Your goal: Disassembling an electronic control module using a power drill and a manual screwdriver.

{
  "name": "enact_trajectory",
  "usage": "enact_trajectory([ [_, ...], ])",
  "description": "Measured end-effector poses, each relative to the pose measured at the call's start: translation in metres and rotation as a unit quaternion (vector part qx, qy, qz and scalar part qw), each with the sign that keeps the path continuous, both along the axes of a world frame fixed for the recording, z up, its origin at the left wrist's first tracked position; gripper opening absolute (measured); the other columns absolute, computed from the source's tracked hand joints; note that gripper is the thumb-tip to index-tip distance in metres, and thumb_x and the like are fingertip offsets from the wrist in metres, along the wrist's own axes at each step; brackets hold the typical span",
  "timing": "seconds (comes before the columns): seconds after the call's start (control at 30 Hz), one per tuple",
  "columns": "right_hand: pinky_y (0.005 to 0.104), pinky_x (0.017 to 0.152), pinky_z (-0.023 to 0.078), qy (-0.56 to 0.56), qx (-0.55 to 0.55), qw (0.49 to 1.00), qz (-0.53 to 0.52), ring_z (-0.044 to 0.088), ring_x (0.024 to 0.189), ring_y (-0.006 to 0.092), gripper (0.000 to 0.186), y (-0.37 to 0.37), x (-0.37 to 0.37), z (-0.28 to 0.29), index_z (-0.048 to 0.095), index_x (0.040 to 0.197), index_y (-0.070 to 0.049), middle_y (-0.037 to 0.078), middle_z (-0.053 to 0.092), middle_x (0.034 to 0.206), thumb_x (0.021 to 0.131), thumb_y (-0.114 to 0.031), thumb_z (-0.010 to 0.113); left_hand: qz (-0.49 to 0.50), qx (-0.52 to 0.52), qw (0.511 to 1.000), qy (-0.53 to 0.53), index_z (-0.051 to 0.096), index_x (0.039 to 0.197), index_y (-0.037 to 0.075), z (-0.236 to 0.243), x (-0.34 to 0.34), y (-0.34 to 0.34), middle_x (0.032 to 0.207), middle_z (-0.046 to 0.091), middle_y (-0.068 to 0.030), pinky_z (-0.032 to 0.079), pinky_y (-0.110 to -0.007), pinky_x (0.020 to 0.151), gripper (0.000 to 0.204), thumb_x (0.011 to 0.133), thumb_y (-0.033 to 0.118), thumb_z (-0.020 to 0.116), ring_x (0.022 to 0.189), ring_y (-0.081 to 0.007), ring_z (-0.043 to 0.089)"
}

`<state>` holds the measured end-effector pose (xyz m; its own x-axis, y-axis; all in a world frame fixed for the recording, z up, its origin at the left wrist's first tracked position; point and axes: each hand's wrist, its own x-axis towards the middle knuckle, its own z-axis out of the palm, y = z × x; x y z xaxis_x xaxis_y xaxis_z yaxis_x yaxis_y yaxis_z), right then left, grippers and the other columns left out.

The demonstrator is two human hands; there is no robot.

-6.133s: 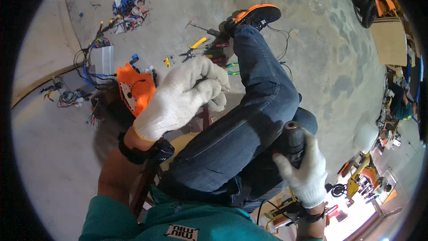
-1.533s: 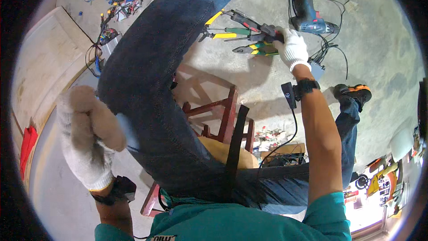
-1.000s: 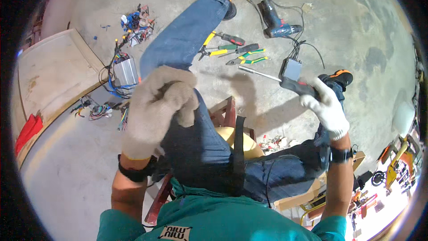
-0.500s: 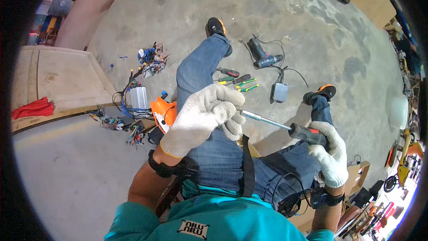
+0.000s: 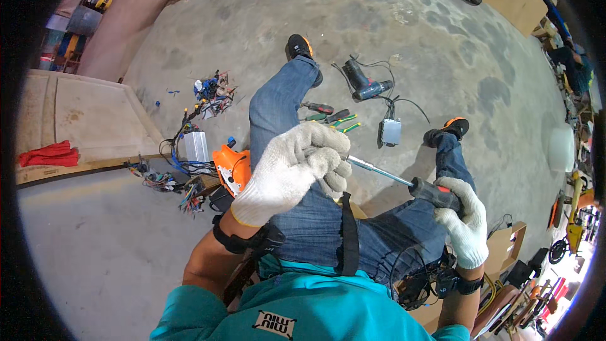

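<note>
My right hand (image 5: pixel 466 218), in a white knit glove, is wrapped round the black and red handle of a screwdriver (image 5: pixel 385 175). Its bright metal shaft points left, above my lap. At the far end of that shaft, my gloved left hand (image 5: pixel 302 165) has its fingers curled and pinched together. They meet the tip, which they cover, so whatever they hold there is hidden. Beyond my left hand, several hand tools lie on the floor between my feet, among them a red and black screwdriver (image 5: pixel 319 108) and green-handled pliers (image 5: pixel 344 122).
A corded power drill (image 5: pixel 366 82) and a grey box with wires (image 5: pixel 390 132) lie on the floor ahead. Left of my leg are an orange plastic part (image 5: pixel 231 167), a silver controller box (image 5: pixel 196 146) and wire bundles (image 5: pixel 214 91). Red gloves (image 5: pixel 49 154) rest on a wooden panel (image 5: pixel 101 113).
Both hands keep their places at the screwdriver's two ends, with the left fingers slightly further right over the tip. The view has shifted a little, and a person shows more at the far right.
</note>
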<state>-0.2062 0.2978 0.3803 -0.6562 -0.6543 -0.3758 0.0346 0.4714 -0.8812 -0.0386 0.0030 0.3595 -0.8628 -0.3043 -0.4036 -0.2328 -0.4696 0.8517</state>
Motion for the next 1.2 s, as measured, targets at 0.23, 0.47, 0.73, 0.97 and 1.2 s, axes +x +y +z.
enact_trajectory([
  [0.23, 0.0319, 0.095, 0.049, 0.021, -0.021, 1.000, 0.004, 0.062, 0.105, 0.0174, 0.054, -0.003, 0.004, 0.000, 0.064, 0.127, 0.002, 0.008, 0.065, 0.113, 0.083, -0.023, 0.083, -0.011, -0.007, 1.000, -0.016, 0.059, 0.124, -0.003, 0.001, 0.002, -0.003, 0.097, 0.072, -0.0161, 0.063, -0.034, 0.071, 0.020, 0.105, 0.001, 0.055, 0.080, -0.0207, 0.074],
  [0.47, 0.0306, 0.089, 0.050, 0.083, -0.018, 0.996, 0.039, 0.063, 0.098, 0.0170, 0.048, -0.003, 0.001, 0.001, 0.066, 0.125, 0.000, 0.007, 0.067, 0.111, 0.084, -0.020, 0.081, -0.036, -0.050, 0.996, -0.063, 0.061, 0.123, -0.004, 0.006, -0.001, 0.001, 0.095, 0.073, -0.0181, 0.063, -0.034, 0.069, 0.020, 0.104, 0.000, 0.055, 0.078, -0.0219, 0.074],
  [0.73, 0.0230, 0.070, 0.047, -0.218, -0.004, 0.976, 0.020, 0.058, 0.082, 0.0072, 0.048, -0.010, 0.011, -0.006, 0.058, 0.130, -0.004, 0.002, 0.067, 0.100, 0.092, -0.027, 0.078, 0.015, -0.021, 0.999, 0.019, 0.063, 0.120, -0.003, -0.007, -0.002, 0.000, 0.088, 0.074, -0.0151, 0.062, -0.032, 0.061, 0.021, 0.105, 0.011, 0.063, 0.068, -0.0189, 0.073],
  [0.97, 0.0240, 0.071, 0.046, -0.253, 0.021, 0.967, -0.009, 0.057, 0.082, 0.0061, 0.046, -0.013, 0.021, -0.018, 0.061, 0.132, -0.004, -0.001, 0.064, 0.095, 0.095, -0.028, 0.077, 0.096, -0.033, 0.989, 0.110, 0.064, 0.123, -0.001, -0.034, -0.015, 0.006, 0.091, 0.073, -0.0092, 0.061, -0.030, 0.062, 0.025, 0.106, 0.017, 0.065, 0.068, -0.0130, 0.070],
  [1.2, 0.0223, 0.060, 0.044, -0.184, -0.033, 0.982, -0.003, 0.055, 0.070, 0.0037, 0.040, -0.018, 0.026, -0.024, 0.061, 0.131, -0.003, 0.000, 0.067, 0.091, 0.098, -0.024, 0.072, 0.088, -0.015, 0.993, 0.077, 0.065, 0.124, 0.000, -0.042, -0.027, 0.007, 0.095, 0.071, -0.0062, 0.059, -0.026, 0.065, 0.028, 0.107, 0.022, 0.064, 0.073, -0.0083, 0.068],
])
